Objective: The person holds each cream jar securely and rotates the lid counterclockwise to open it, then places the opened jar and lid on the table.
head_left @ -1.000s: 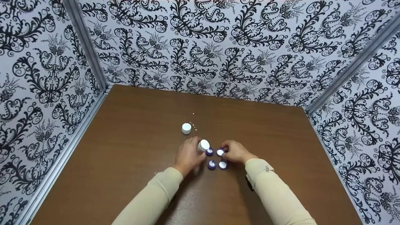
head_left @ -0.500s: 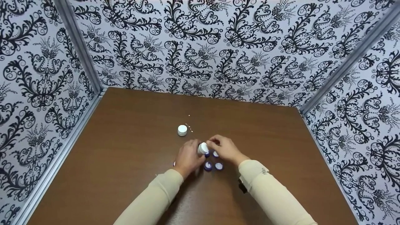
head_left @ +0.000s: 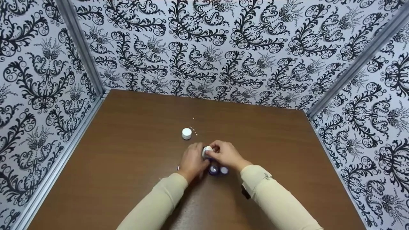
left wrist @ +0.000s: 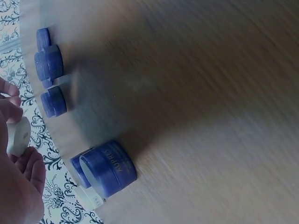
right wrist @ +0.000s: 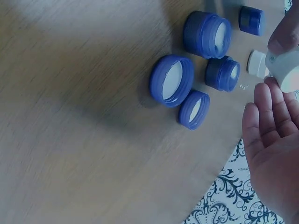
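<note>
Blue jars (right wrist: 171, 80) and caps (right wrist: 194, 109) lie on the surface (head_left: 127, 166) under your wrists; a white cap (head_left: 186, 133) stands farther away. Your left hand (head_left: 191, 161) grips a white jar (head_left: 207, 150). Your right hand (head_left: 225, 155) pinches its top.

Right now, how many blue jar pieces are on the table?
5, in one cluster: large lid, small lid, large jar, middle jar, small jar. Others may be hidden.

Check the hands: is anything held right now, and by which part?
Yes. The left hand grips a small white jar round its body, while the right hand fingers pinch its top end.
</note>
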`<action>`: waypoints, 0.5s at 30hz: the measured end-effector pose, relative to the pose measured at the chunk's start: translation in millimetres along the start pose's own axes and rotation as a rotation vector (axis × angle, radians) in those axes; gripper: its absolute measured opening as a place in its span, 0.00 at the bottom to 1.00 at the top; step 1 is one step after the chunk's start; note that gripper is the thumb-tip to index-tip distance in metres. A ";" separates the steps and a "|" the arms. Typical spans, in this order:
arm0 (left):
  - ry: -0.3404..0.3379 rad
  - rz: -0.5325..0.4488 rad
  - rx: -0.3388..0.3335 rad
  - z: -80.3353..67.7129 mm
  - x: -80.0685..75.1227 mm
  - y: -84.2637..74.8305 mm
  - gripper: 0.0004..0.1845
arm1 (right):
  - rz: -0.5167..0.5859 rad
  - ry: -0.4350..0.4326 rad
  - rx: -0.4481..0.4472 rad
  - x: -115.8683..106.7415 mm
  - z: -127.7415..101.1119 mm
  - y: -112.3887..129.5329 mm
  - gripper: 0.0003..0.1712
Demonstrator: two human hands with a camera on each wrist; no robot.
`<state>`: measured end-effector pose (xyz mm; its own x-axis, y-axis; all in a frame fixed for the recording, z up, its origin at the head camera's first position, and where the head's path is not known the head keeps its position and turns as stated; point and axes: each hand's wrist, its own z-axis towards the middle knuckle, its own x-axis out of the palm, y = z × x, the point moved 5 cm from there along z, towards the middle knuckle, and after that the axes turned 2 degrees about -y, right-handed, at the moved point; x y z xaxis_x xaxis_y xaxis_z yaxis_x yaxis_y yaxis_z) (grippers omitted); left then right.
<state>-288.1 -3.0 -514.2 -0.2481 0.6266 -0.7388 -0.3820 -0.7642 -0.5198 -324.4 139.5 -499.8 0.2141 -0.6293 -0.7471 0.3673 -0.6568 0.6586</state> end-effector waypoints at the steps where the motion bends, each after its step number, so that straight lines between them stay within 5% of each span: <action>1: 0.007 -0.001 -0.001 0.0 0.5 0.3 0.25 | 0.006 -0.002 0.004 -0.3 -0.4 0.3 0.16; 15: 0.043 0.011 0.012 -0.2 -0.8 1.2 0.25 | 0.001 -0.025 0.024 -1.9 -5.0 3.4 0.14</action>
<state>-288.2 -4.4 -514.3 -0.2139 0.6110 -0.7622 -0.3905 -0.7687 -0.5066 -319.1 140.6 -496.6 0.1919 -0.6399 -0.7441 0.3454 -0.6657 0.6615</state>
